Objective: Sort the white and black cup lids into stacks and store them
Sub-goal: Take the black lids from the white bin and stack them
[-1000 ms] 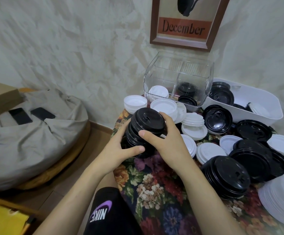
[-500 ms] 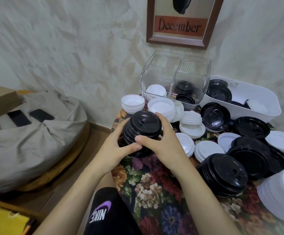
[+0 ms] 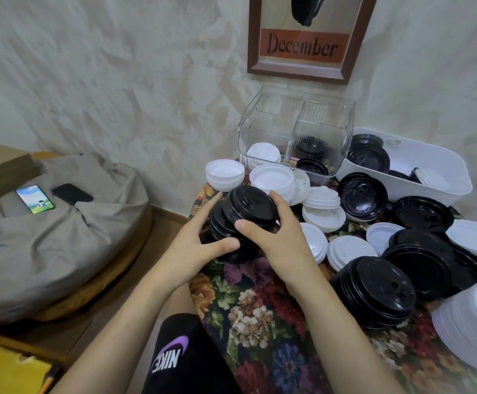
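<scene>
Both hands hold a stack of black lids (image 3: 247, 210) at the left edge of the floral table (image 3: 262, 317). My left hand (image 3: 200, 245) grips its lower left side, thumb across the front. My right hand (image 3: 277, 237) grips the upper part, which leans to the right off the lower part. More black lid stacks (image 3: 379, 291) and white lid stacks (image 3: 471, 325) lie to the right. Loose white lids (image 3: 348, 253) are spread across the middle. A clear two-part bin (image 3: 297, 132) at the back holds a few white lids on the left and black lids on the right.
A white tub (image 3: 419, 177) at the back right holds mixed lids. White stacks (image 3: 225, 174) stand just behind the held stack. Left of the table, lower down, a grey beanbag (image 3: 61, 231) carries two phones. The wall stands close behind the bins.
The upper part of the held black stack has tilted and shifted right against the lower part. One phone's screen on the beanbag has lit up.
</scene>
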Demonstrator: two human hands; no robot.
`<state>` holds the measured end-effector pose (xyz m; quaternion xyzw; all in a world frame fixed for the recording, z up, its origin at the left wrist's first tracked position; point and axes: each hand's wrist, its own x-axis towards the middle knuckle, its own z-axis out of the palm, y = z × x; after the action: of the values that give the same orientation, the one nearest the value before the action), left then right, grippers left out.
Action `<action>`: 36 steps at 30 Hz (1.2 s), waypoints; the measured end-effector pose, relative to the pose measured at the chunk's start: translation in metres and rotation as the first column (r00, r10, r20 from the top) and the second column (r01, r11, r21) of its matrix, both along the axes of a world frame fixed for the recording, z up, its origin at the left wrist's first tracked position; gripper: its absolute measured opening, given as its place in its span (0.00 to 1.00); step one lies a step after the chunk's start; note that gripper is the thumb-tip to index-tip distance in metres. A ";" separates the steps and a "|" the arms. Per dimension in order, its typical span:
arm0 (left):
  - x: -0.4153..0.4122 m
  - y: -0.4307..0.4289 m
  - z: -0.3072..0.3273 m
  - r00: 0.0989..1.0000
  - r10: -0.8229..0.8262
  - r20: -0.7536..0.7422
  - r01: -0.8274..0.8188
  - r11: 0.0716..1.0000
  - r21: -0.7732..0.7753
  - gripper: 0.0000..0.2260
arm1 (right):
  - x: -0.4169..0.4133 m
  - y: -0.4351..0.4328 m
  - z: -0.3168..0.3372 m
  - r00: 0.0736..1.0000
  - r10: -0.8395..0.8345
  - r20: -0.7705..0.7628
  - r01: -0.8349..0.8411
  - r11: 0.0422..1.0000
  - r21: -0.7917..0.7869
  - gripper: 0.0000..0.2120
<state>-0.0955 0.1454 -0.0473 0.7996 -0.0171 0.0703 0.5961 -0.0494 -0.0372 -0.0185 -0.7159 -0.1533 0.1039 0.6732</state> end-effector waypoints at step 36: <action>0.001 -0.010 -0.010 0.995 0.090 0.051 -0.095 0.989 0.109 0.41 | -0.005 -0.002 -0.007 0.995 -0.053 0.089 0.053 0.999 0.005 0.30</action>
<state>-0.0949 0.1355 -0.0572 0.8298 0.0024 0.1153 0.5460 -0.0545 -0.0393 -0.0255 -0.7229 -0.1643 0.0538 0.6689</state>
